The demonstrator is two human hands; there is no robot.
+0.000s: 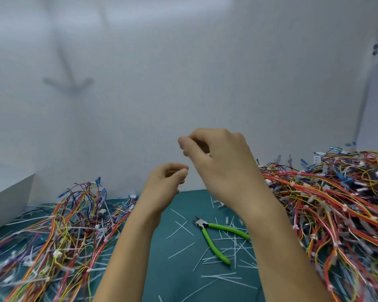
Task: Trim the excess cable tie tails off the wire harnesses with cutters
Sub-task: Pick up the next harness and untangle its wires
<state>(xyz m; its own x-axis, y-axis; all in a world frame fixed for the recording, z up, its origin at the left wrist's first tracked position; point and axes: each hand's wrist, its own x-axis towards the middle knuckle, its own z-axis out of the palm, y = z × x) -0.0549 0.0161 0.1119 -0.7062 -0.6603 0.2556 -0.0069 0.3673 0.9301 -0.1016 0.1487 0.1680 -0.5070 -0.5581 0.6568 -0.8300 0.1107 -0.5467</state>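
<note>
The cutters [207, 236] have glossy green plastic grips and dull, dark metal at the head. Under them the mat [172, 280] is smooth, matt teal and looks rubbery. The tails [220, 276] scattered on it are thin white plastic. The wires [336, 203] wear smooth coloured plastic sheathing with a slight shine. The wall [183, 73] is plain matt white.

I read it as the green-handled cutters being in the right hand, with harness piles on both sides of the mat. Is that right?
Not quite. The head view shows the cutters lying on the mat, below the raised right hand, which grips no tool. Harness piles do sit on both sides.
</note>
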